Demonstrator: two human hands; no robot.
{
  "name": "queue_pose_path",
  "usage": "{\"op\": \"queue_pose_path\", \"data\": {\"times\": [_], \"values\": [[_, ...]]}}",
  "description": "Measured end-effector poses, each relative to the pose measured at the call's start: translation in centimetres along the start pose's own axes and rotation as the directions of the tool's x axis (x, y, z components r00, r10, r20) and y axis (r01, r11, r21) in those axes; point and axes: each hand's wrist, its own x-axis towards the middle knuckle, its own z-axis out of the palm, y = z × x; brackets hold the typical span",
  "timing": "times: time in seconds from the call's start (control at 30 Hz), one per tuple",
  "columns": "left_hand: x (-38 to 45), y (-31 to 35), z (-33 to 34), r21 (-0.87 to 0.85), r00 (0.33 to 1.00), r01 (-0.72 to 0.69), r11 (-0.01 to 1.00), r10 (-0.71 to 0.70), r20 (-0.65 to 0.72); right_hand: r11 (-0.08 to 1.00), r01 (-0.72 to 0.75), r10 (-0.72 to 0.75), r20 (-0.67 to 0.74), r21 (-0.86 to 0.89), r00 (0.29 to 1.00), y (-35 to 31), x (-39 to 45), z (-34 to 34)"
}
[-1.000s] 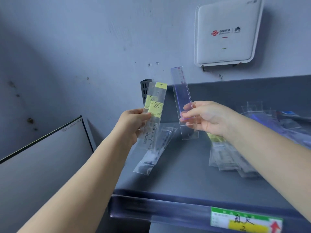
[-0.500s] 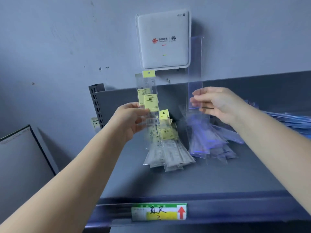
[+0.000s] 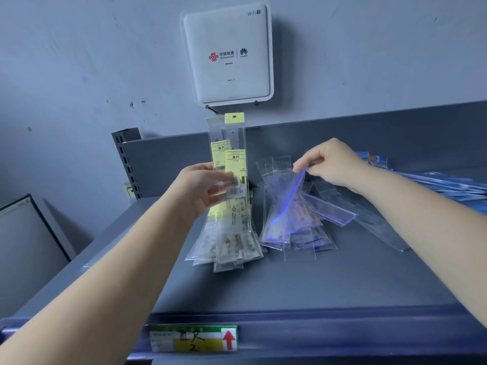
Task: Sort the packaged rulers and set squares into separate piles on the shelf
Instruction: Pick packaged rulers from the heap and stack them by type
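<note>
- A white WiFi router point(image 3: 228, 55) is hanging on the wall above the grey shelf point(image 3: 329, 283); a price label point(image 3: 193, 337) is sitting on its front rail.
- My left hand point(image 3: 201, 189) is gripping two yellow-labelled ruler packs point(image 3: 232, 159) upright over their pile point(image 3: 228, 248).
- My right hand point(image 3: 330, 163), raised half a second ago, is now lowering its pinched blue-edged ruler pack point(image 3: 286, 201) onto the clear pile point(image 3: 297, 233).

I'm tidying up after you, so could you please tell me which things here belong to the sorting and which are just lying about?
Part of the job:
- yellow-label rulers, held upright in left hand
- clear packet, pinched by right hand
- yellow-label pile
- clear pile
- blue packets at far right
- shelf

Just there:
- router on the wall
- price tag
- monitor
</note>
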Motion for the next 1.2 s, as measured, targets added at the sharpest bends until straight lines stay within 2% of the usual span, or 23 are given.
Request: {"op": "queue_pose_path", "data": {"times": [0.07,0.13,0.2,0.3,0.43,0.57,0.63,0.67,0.73,0.8,0.83,0.87,0.9,0.93,0.97,1.07,1.2], "values": [[0.1,-0.1,0.4,0.014,1.000,0.004,1.000,-0.004,0.012,0.999,-0.020,0.022,-0.033,0.040,0.999,-0.1,0.2,0.2],[0.3,-0.3,0.8,0.033,1.000,-0.001,0.999,0.000,0.028,0.973,-0.038,0.039,-0.003,0.226,0.999,-1.0,0.4,0.8],[0.5,-0.6,1.1,0.053,0.999,-0.016,0.998,0.014,0.046,0.924,-0.091,0.045,0.131,0.370,0.990,-2.2,0.5,1.8],[0.4,-0.7,1.1,0.065,0.997,-0.047,0.997,0.043,0.070,0.881,-0.178,0.051,0.285,0.439,0.957,-3.8,0.5,3.6],[-0.1,-0.6,0.2,0.097,0.994,-0.098,0.990,0.093,0.051,0.791,-0.244,0.088,0.290,0.561,0.953,-5.2,0.8,5.0],[-0.1,-0.6,-2.5,0.093,0.995,-0.103,0.990,0.102,0.017,0.747,-0.235,0.099,0.245,0.622,0.964,-5.8,1.2,4.9],[0.0,-1.0,-3.6,0.245,0.995,-0.095,0.965,0.090,0.031,0.738,-0.212,0.087,0.222,0.640,0.971,-6.0,1.3,4.8],[0.2,-1.3,-4.0,0.391,0.995,-0.099,0.915,0.088,0.046,0.734,-0.205,0.077,0.220,0.648,0.972,-6.1,1.2,4.9],[0.5,-1.7,-4.7,0.648,0.993,-0.116,0.753,0.085,0.078,0.731,-0.187,0.051,0.221,0.656,0.974,-6.6,1.2,5.4],[0.8,-1.6,-5.7,0.768,0.989,-0.136,0.626,0.130,0.069,0.812,-0.163,0.050,0.212,0.560,0.976,-7.2,1.1,6.4],[1.0,-1.5,-6.5,0.785,0.986,-0.143,0.603,0.159,0.057,0.909,-0.129,0.061,0.180,0.396,0.982,-7.3,1.1,7.0],[1.1,-1.4,-7.4,0.787,0.983,-0.147,0.599,0.180,0.047,0.989,-0.081,0.063,0.144,0.123,0.988,-7.2,1.2,7.7],[1.2,-1.3,-8.5,0.788,0.980,-0.150,0.597,0.196,0.038,0.984,-0.041,0.063,0.122,-0.174,0.991,-7.2,1.3,8.5],[1.4,-1.2,-9.6,0.799,0.977,-0.149,0.582,0.211,0.029,0.924,-0.002,0.047,0.109,-0.383,0.993,-7.2,1.3,9.2],[1.4,-1.2,-10.9,0.822,0.975,-0.142,0.552,0.222,0.019,0.881,0.024,0.028,0.102,-0.473,0.994,-7.4,1.2,9.7],[1.1,-1.4,-14.4,0.903,0.981,-0.084,0.421,0.192,0.001,0.905,0.070,-0.023,0.115,-0.420,0.993,-8.7,1.2,10.8],[1.4,-2.7,-17.8,0.984,1.000,0.027,0.177,0.000,-0.028,0.930,0.168,-0.104,0.204,-0.326,0.973,-11.7,0.7,13.2]]}}
